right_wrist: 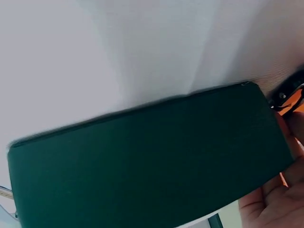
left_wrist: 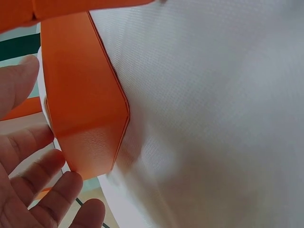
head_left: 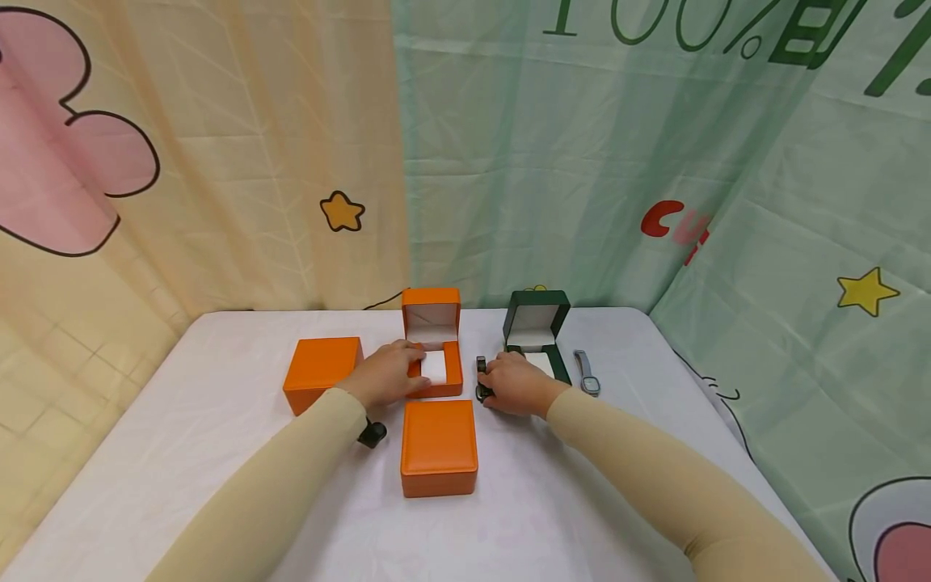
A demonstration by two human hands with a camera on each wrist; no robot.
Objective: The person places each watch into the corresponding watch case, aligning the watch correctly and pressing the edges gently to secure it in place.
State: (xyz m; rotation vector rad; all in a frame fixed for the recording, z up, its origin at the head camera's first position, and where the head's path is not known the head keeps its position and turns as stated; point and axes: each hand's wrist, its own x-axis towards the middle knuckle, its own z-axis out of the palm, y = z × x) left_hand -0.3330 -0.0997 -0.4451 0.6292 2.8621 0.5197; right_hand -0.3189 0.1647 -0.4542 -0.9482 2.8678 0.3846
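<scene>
Orange box (head_left: 445,390) touches left hand (head_left: 389,373); right hand (head_left: 518,384) apparently pinches watch (head_left: 483,394)

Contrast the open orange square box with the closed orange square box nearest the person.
The open orange square box has its lid raised; the closed orange square box has its lid down. The open box shows a white cushion inside, while the closed box shows none. The left hand is at the open box, but neither hand touches the closed one. Both are orange.
</scene>
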